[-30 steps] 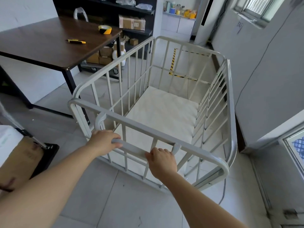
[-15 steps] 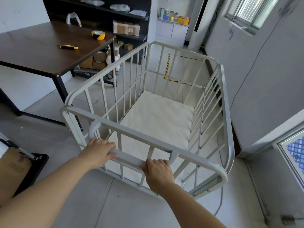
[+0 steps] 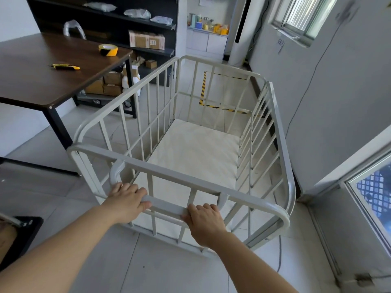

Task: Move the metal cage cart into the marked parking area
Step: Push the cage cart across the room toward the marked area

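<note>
Painted metal tubing, smooth and semi-matt — cage cart (image 3: pixel 211 132); pale, matt deck panel (image 3: pixel 196 149). Dark wood-grain top, faint sheen — table (image 3: pixel 42 81). Glazed grey floor tiles (image 3: pixel 127 261); glossy striped tape (image 3: pixel 203 87).

Storeroom, boxed shelving (image 3: pixel 146 40), floor tape (image 3: pixel 203 87)

Two bare forearms reach forward and down. The left hand (image 3: pixel 126 202) and right hand (image 3: pixel 204 223) are side by side, palms down, fingers curled closed around the pale grey metal handle bar (image 3: pixel 165 206).
</note>
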Demonstrator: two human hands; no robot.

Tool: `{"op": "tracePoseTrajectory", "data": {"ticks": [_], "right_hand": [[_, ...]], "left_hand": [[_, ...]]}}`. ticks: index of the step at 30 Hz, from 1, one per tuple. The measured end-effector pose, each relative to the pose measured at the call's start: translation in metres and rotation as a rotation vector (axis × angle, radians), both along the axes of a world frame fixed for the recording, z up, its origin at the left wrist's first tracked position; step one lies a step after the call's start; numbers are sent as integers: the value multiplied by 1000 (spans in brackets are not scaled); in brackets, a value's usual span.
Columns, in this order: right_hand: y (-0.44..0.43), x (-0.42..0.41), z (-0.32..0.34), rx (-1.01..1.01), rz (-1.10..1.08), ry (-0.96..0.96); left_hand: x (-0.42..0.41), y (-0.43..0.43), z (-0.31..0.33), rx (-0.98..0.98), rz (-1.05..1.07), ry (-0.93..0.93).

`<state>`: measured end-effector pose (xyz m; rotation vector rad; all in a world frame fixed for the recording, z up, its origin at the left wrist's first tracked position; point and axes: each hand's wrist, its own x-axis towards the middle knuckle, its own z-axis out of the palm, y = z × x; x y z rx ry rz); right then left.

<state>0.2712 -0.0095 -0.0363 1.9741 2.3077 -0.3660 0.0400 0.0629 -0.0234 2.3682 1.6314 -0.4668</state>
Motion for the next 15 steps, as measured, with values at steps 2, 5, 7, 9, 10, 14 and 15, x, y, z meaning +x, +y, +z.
{"op": "tracePoseTrajectory", "data": {"ticks": [2,5,7,9,10,14,15], "right_hand": [[7,6,0,1,3,-5],[19,16,1,-5,6,-19],[26,23,0,-7,8,-31],[35,30,1,-6,10,-44],[39,34,1,-4,13,-49],[57,52,2,-1,17,-54],[61,56,3,-4,15,-54]], "left_hand": [[6,7,0,-8,0,10],[16,18,-1,-18,2,4],[23,26,-1,-21,2,3],[30,34,-1,-20,0,2],[34,38,0,-21,-3,0],[51,55,-1,-23,-11,-29],[56,60,-1,-24,-13,-41]]}}
